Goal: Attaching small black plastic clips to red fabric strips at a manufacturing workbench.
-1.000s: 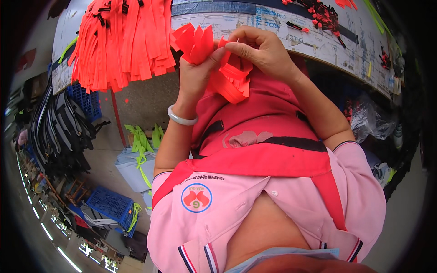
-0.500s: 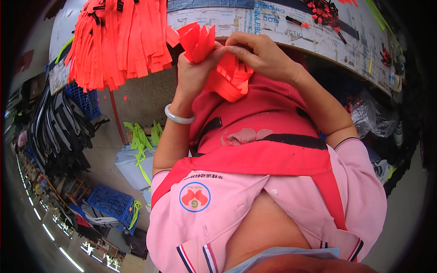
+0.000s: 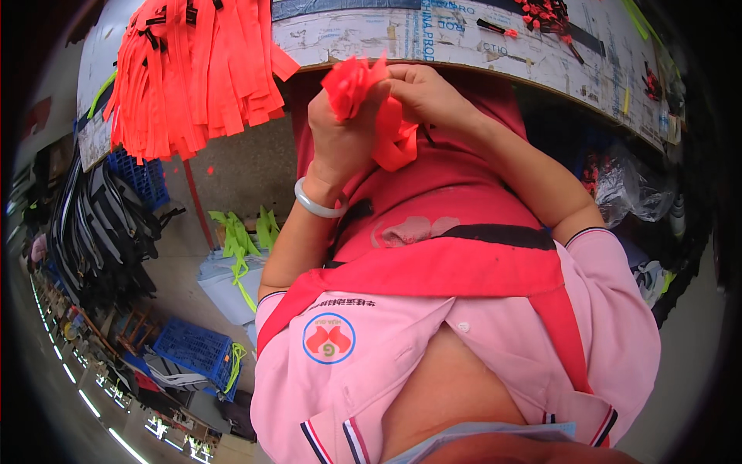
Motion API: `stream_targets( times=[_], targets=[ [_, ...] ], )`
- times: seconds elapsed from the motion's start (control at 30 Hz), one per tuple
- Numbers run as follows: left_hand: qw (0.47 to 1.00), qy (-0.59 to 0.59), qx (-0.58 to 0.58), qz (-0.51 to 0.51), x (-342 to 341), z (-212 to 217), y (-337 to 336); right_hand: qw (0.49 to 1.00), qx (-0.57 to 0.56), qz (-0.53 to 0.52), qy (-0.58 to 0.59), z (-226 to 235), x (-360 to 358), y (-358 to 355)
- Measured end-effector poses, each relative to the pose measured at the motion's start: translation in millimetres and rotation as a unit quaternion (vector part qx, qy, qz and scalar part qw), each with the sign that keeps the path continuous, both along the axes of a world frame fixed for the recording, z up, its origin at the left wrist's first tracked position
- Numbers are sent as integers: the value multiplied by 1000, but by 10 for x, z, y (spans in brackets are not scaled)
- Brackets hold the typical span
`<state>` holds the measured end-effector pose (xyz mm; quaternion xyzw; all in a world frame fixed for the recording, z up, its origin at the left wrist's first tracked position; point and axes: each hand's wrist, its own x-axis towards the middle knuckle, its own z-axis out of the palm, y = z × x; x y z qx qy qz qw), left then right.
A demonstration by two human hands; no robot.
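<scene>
A bundle of neon orange-red fabric straps (image 3: 396, 139) is gripped in my left hand (image 3: 338, 138), in front of the red apron and close to the table's near edge. The strap ends bunch up above the fist, and the rest hangs in a folded loop between my hands. My right hand (image 3: 433, 94) is closed, its thumb and fingers pinched at the bundle just beside the left hand. Its fingertips are partly hidden, so whether it pinches a strap or a thin tie cannot be made out.
On the table (image 3: 340, 39), a thick pile of orange-red straps (image 3: 193, 77) with black ends hangs over the left edge. Small red-and-black pieces (image 3: 545, 19) lie at the right. Below left are black-and-grey straps (image 3: 100, 232), lime-green strips (image 3: 236, 232) and a blue crate (image 3: 193, 346).
My left hand has turned and shifted slightly right, bringing the bundle round with it. The fanned strap ends now look bunched, and the hanging loop appears narrower. My right hand stays beside it.
</scene>
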<state>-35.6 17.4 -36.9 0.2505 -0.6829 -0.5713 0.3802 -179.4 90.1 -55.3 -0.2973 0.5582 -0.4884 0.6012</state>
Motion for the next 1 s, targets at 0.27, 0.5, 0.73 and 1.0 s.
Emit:
stream_targets(
  times=[0.27, 0.5, 0.73, 1.0],
  targets=[
    [948, -6, 304, -99, 108, -18, -174, 899, 87, -159, -400, 250, -195, 88],
    [943, -83, 297, -124, 63, 48, -111, 925, 23, -158, -345, 317, -402, 223],
    [942, -94, 282, -158, -18, 59, -131, 921, 115, -165, -333, 398, -386, 256],
    [953, -72, 275, -104, -16, 33, -109, 993, 3, -112, -45, 432, -426, 195]
  ],
)
